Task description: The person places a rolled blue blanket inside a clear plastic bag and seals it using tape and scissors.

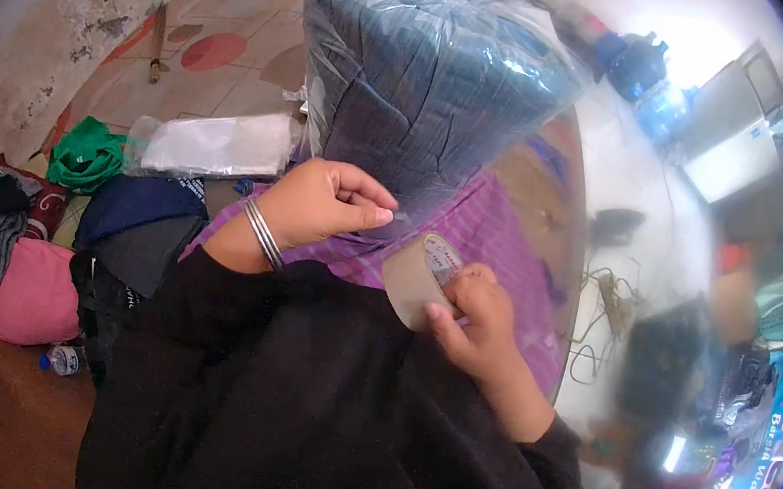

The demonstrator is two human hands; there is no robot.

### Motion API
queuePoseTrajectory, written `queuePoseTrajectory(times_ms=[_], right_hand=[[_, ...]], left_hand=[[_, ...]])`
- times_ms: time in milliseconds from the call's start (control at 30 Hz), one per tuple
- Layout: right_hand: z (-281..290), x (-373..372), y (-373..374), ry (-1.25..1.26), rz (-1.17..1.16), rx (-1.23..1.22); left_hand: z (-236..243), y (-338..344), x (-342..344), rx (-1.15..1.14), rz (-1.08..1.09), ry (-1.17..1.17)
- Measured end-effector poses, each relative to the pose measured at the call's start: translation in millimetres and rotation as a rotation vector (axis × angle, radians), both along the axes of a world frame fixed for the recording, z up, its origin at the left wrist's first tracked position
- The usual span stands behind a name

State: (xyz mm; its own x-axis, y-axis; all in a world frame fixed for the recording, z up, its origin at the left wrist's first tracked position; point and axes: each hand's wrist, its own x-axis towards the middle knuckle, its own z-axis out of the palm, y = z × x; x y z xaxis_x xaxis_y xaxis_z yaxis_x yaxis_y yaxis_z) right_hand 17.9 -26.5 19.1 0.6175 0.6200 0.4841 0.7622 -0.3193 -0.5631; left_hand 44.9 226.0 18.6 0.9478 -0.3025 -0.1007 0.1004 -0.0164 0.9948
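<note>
My right hand (476, 317) is closed on a wide roll of tape (406, 282), thumb on its near side and fingers curled at its hollow, holding it over my lap, just below the bag. My left hand (332, 206), with silver bangles (263, 234) at the wrist, is by the lower edge of the clear plastic bag (425, 79), thumb and forefinger brought near each other; I cannot tell whether they pinch a bit of tape, the plastic or nothing.

The bag stands in front of me, stuffed with folded blue-grey cloth (361, 105). A purple striped cloth (516, 282) spreads beneath it and toward my right. To the left of the bag lies a stack of white plastic sheets (215, 145), with a green cloth (87, 155) beside it. Nearer me on that side are a folded pink cloth (36, 295) and a small bottle (63, 360) on its side.
</note>
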Motion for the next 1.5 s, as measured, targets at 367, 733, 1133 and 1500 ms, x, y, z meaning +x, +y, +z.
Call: queuePoseTrajectory(times_ms=[367,733,1133,1500], right_hand=[[88,3,-19,-0.09,-0.361,-0.309],[195,97,-57,-1.019,-0.71,0.081],[203,214,-28,-0.396,-0.248,0.487],[243,245,36,-0.578,-0.189,0.14]], left_hand=[[96,-3,-24,0.206,0.445,-0.706],[209,33,57,0.08,0.526,-1.143],[179,85,148,0.375,0.537,-0.663],[139,121,153,0.244,0.524,-0.375]])
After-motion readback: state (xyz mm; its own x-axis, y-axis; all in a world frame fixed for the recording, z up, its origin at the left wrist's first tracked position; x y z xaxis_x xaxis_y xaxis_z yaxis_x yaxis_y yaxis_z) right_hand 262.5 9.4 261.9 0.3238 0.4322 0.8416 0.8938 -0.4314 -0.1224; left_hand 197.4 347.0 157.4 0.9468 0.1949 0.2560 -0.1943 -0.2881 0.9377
